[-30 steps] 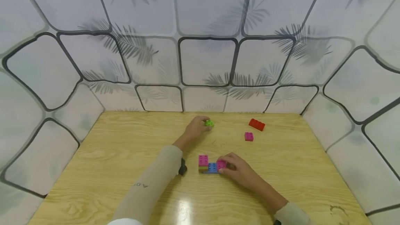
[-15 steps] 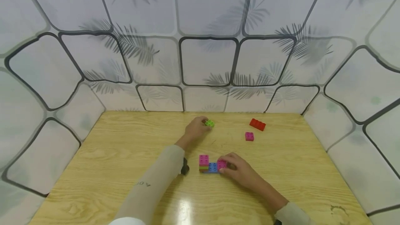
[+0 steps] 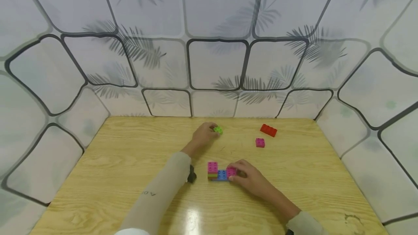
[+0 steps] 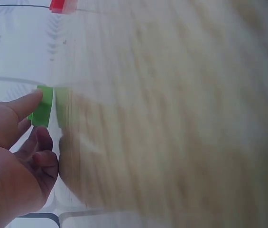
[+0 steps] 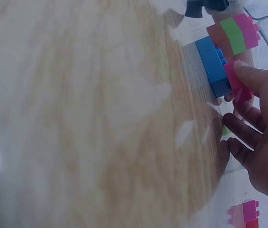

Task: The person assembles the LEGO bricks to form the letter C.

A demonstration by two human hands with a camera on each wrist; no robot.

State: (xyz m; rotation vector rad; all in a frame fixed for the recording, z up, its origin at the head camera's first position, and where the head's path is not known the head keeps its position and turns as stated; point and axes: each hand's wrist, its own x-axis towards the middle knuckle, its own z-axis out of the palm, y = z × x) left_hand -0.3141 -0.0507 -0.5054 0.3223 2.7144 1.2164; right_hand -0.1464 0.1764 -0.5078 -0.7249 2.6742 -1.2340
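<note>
My left hand (image 3: 203, 134) pinches a small lime-green toy brick (image 3: 218, 130) near the back of the table. In the left wrist view, thumb and fingers hold the green brick (image 4: 43, 105) by its edges, close over the tabletop. In front of me lies a long blue brick (image 3: 222, 174). A stack topped by a pink brick (image 3: 212, 167) rises at its left end, with green (image 5: 233, 36) and orange-brown layers below. Thumb and fingers of my right hand (image 3: 249, 177) pinch a pink brick (image 5: 236, 80) on the right end of the blue one, partly covering it.
A loose pink brick (image 3: 260, 143) lies to the back right, with a longer red brick (image 3: 269, 130) just behind it. The wooden table (image 3: 130, 137) meets patterned wall panels (image 3: 217, 64) at the back and sides.
The left hand and its green brick have shifted very slightly toward me. The right hand and the blue-based assembly have stayed in place.
</note>
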